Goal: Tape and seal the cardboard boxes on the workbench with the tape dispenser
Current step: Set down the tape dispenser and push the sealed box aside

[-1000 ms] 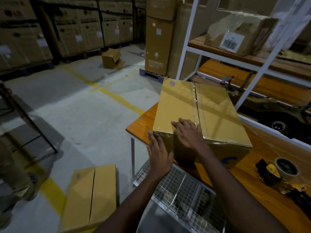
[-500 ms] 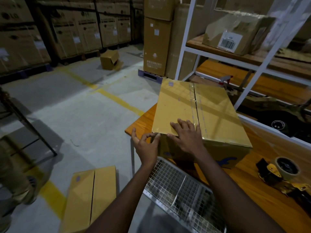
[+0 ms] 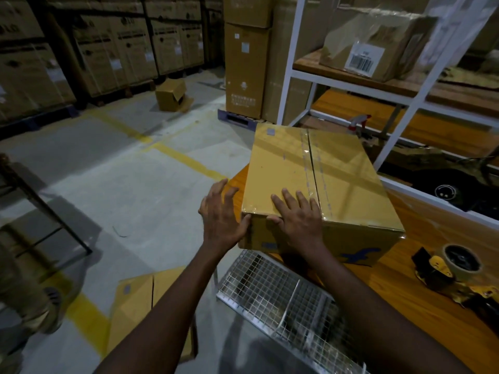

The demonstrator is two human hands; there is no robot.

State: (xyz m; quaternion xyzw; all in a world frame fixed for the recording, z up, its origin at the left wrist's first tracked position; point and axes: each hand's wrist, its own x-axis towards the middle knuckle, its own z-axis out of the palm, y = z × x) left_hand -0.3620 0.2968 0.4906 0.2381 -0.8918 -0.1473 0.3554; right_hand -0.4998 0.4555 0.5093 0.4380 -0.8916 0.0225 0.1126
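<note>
Our left hand point(image 3: 222, 217) has opened beside the box point(image 3: 321, 182) at the table's point(image 3: 432, 238) left corner; right hand point(image 3: 298, 220) lies flat, released, on top.

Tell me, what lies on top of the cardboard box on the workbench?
On the cardboard box, clear tape covers the centre seam, and the right hand rests flat near the front edge. The box's contents are hidden.

Dim warehouse light; tape glare on box top point(image 3: 318, 174); wide-angle edge distortion.
</note>
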